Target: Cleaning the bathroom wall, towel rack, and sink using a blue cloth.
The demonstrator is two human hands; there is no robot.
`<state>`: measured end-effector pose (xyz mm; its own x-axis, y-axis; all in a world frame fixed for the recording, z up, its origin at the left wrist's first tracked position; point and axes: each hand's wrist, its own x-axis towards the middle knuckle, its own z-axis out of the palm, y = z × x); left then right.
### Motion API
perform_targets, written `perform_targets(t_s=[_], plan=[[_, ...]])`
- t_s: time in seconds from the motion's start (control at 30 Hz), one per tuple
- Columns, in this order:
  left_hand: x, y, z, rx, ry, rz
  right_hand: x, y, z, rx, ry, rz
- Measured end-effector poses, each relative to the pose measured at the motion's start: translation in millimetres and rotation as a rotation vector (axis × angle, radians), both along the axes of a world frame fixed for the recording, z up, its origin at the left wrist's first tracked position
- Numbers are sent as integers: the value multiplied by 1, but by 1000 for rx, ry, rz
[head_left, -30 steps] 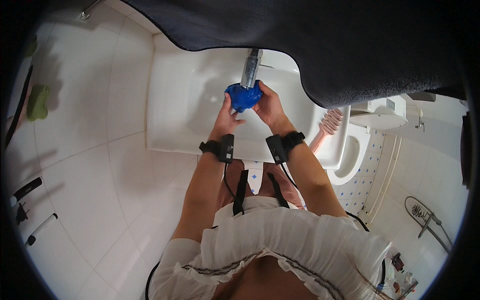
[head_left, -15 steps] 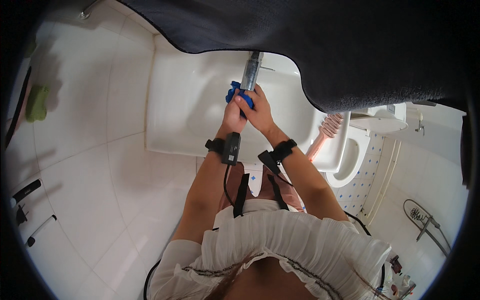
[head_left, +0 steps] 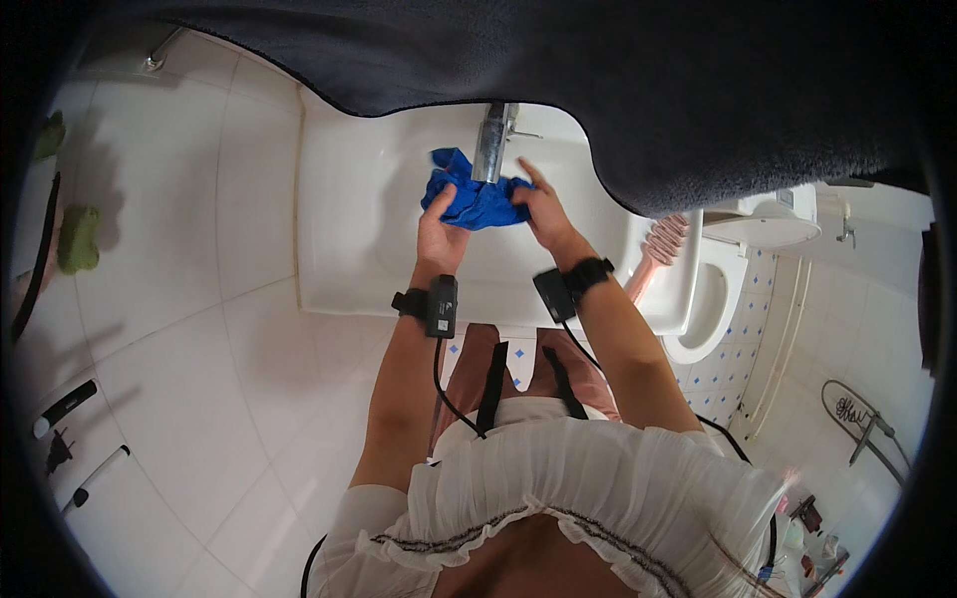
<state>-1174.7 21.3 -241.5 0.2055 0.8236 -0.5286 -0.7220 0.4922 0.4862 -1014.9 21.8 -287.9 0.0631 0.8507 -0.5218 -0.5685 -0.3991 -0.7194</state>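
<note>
Both hands hold a crumpled blue cloth [head_left: 477, 207] over the white sink basin [head_left: 344, 239]. A chrome faucet [head_left: 490, 145] sticks out right above the cloth. At the cloth's left side, my left hand [head_left: 441, 234] grips it with the thumb on top. My right hand [head_left: 548, 214] pinches its right edge between thumb and fingers, with one finger stretched away from it. The fingers beneath the cloth are hidden.
A pink hairbrush [head_left: 658, 257] lies on the sink's right ledge. Dark fabric [head_left: 698, 100] hangs across the top of the view, covering the far basin edge. A toilet [head_left: 708, 309] stands to the right, and a green item [head_left: 80, 239] sits by the left wall.
The cloth was bunched small between my joined hands under the faucet. My hands have moved apart, and the cloth is now spread wider between them.
</note>
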Motion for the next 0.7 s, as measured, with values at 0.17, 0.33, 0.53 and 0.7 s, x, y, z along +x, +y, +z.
perform_targets(t_s=[0.17,0.33,0.53,0.7], plan=[[15,0,-44,-28,118,102,-29,-9,-6,100,-180,254],[20,-8,-50,-13,63,98,-31,12,-34,68,-874,266],[-29,-17,-47,-3,42,52,9,25,-58,-172,216,-321],[-9,-17,-58,-184,-72,42,-14,4,-13,78,-42,-184]])
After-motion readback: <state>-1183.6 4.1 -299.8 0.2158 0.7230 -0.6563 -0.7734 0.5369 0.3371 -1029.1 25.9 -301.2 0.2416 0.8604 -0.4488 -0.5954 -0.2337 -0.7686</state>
